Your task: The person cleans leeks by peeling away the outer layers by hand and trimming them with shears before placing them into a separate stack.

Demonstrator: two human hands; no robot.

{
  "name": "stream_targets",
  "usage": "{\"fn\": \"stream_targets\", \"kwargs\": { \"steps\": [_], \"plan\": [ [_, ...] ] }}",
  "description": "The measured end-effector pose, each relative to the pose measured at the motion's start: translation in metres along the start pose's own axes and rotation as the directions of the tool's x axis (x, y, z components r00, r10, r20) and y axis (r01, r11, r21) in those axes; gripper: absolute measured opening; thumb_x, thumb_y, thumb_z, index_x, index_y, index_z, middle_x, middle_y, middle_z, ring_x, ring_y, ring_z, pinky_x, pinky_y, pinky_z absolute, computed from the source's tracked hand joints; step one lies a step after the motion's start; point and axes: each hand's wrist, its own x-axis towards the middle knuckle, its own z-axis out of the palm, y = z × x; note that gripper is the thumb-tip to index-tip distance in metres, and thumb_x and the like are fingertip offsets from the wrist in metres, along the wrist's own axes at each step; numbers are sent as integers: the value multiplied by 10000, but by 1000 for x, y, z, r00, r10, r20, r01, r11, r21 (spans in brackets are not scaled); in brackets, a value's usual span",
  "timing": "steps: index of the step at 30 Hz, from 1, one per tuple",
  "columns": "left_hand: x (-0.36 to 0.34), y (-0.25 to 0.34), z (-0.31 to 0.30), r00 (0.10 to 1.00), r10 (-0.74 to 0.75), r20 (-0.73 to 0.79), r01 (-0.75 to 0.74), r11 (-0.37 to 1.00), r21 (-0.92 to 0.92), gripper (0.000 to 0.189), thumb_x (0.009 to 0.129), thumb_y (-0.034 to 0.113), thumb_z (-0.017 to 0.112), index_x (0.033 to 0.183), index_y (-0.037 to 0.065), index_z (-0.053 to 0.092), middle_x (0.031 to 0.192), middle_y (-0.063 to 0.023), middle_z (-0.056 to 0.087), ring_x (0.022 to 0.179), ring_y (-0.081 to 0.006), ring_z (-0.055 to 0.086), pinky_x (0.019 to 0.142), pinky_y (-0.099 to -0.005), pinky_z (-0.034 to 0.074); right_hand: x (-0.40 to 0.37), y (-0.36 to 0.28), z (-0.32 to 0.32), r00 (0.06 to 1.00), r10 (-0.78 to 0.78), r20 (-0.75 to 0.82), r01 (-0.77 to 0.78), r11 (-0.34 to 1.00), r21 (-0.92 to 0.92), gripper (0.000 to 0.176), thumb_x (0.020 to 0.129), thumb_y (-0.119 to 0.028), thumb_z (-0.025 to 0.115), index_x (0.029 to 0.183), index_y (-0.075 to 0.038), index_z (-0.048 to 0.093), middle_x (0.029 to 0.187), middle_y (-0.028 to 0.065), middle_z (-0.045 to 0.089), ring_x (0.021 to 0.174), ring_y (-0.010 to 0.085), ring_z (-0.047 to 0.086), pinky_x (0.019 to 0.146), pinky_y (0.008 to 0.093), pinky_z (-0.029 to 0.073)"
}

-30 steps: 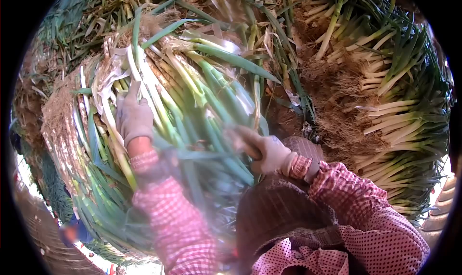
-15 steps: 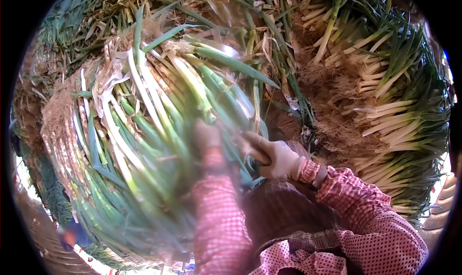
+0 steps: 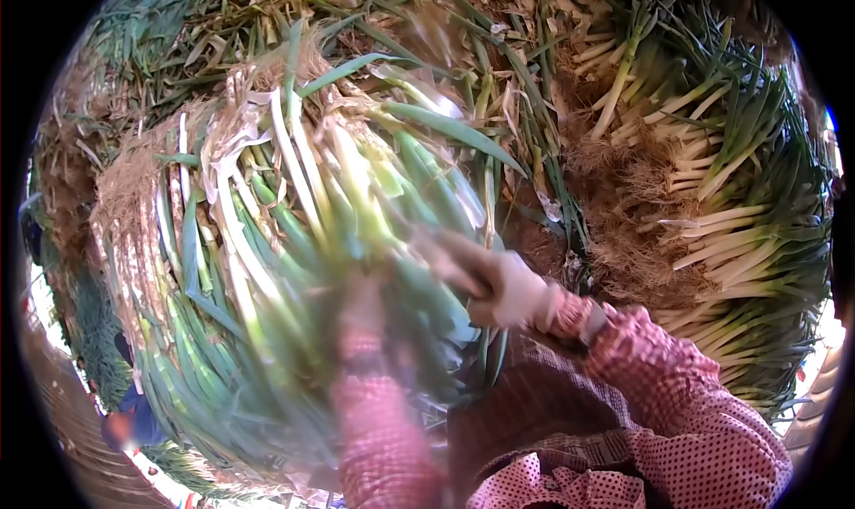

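A big heap of green onions [image 3: 236, 242] fills the left and middle of the view, with white stalks, dry outer skins and stringy roots toward the top. My left hand [image 3: 363, 297] is over the green leaves at the heap's right side, among the stalks, and its fingers are smeared by motion. To its right, my right hand [image 3: 509, 288] wears a pale glove with brown-stained fingers. These fingers are bent together and point left toward the leaves. Blur hides what, if anything, they hold.
Along the right lies a long row of green onions [image 3: 726, 233] with clean white stalks and roots turned inward. Loose dry leaves [image 3: 258, 10] litter the ground at the top. Another person [image 3: 134, 424] is partly visible at the lower left. My lap [image 3: 534, 402] is just below the right hand.
My left hand has moved down and slightly left across the leaves. My right hand stays close to where it was. The whole view has shifted a little, with the heap now further right and down.
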Motion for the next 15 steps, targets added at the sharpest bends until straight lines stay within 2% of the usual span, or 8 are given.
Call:
{"fn": "stream_targets", "kwargs": {
  "steps": [2,3,5,7,8,12,14,15],
  "plan": [
    [21,-66,-35,980,185,70,-183,983,-23,600,964,319,742,1425,3,524,1270,-57,651,1081,-167,632,964,-329,511,38,-15,-3,998,55,-30,-54,998,31,953,744,-160,705,1615,-103,324,1207,222,700,1095,366,696,991,399,536],
    [9,-59,-34,980,169,102,-163,985,-64,592,965,319,739,1425,13,525,1267,-60,652,1077,-172,637,955,-329,519,68,-10,0,993,-42,-107,41,999,-10,942,750,-170,715,1609,-98,337,1215,218,698,1102,354,692,988,394,536],
    [-17,-42,-31,977,136,164,-113,983,-143,577,968,319,732,1425,32,526,1261,-65,654,1070,-183,648,936,-329,535,113,-19,-1,976,-149,-159,150,989,-10,905,810,-56,677,1620,-32,275,1544,213,503,1390,280,532,1138,358,453],
    [-32,-10,-8,976,55,209,29,925,-378,568,968,321,730,1426,51,528,1256,-66,654,1064,-191,654,918,-338,550,128,-46,-17,986,-22,-163,24,1000,11,916,769,-131,713,1610,-87,352,1329,161,676,1131,231,676,970,334,539],
    [-27,-16,-17,983,-56,174,109,944,-311,541,965,315,734,1412,74,547,1210,-65,670,1064,-200,660,903,-359,568,141,-36,-20,983,-5,-185,-1,1000,-32,902,770,-130,713,1603,-91,370,1297,148,686,1110,210,673,953,321,540],
    [-32,-8,-7,997,-7,82,19,989,-144,468,950,247,734,1352,49,599,1153,-37,686,1036,-174,650,917,-330,539,104,9,-9,976,-103,-194,91,993,-71,764,905,-256,723,1569,-48,408,1277,165,694,1123,201,659,1002,333,513],
    [-29,-1,1,993,11,117,-12,1000,9,447,925,178,744,1324,21,617,1143,-27,687,1029,-162,639,924,-316,522,24,-15,-12,997,69,-32,-65,991,113,810,879,-197,728,1594,-60,373,1162,163,725,1011,201,711,924,362,572],
    [-30,5,9,997,14,73,-17,999,44,447,905,149,751,1310,10,623,1145,-27,686,1025,-155,633,925,-313,516,-1,21,-5,965,-248,-90,237,965,-116,880,814,-88,708,1611,-61,336,1030,130,734,841,185,714,810,357,606]
  ]
}}
